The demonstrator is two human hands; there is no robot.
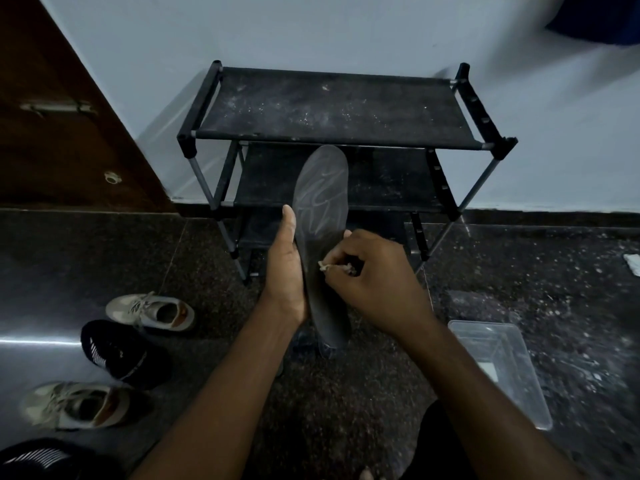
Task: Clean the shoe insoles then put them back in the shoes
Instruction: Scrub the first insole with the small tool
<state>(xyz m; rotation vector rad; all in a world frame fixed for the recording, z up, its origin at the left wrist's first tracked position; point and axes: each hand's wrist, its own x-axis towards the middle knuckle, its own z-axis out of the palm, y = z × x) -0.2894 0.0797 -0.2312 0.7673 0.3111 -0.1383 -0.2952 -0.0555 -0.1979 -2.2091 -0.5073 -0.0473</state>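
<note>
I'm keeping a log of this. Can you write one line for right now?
step: wiping insole | left hand: holds insole | right hand: presses small cloth on it | shoes: on floor, waiting

Dim, wide-angle warp at edges, glare streak on floor (52,341) left.

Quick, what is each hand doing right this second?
Left hand: closed around the dark insole, holding it up from its edge.
Right hand: fingers pinched shut on a small pale cloth, pressed against the insole.
</note>
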